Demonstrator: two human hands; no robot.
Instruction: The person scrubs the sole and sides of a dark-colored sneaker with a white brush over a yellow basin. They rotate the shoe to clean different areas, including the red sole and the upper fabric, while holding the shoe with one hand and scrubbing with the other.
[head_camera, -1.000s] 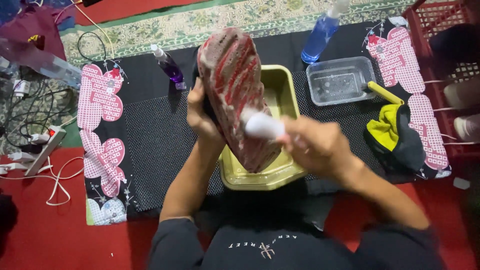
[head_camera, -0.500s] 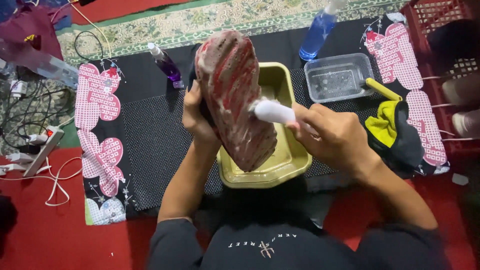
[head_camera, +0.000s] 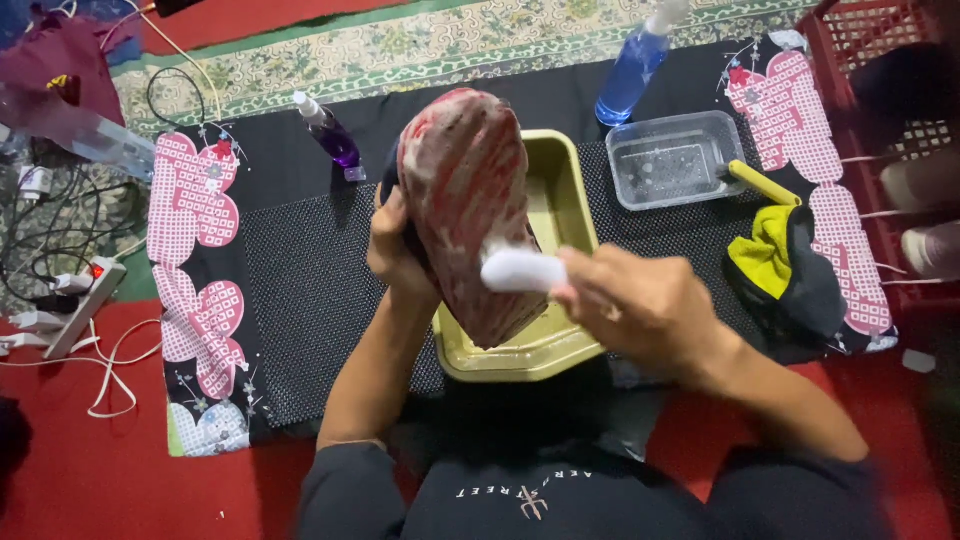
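Shoe (head_camera: 470, 205) sole-up, long axis twelve to six over the tray (head_camera: 560, 190), clenched in my left hand (head_camera: 395, 250); right hand (head_camera: 640, 310) at four grips the white brush (head_camera: 520, 270).

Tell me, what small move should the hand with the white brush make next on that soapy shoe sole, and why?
Probably another short stroke down toward the heel. The right hand presses the white brush on the lower half of the shoe sole, which the left hand holds tilted over the yellow-green basin. Foam covers the red sole, so suds would fall into the basin.
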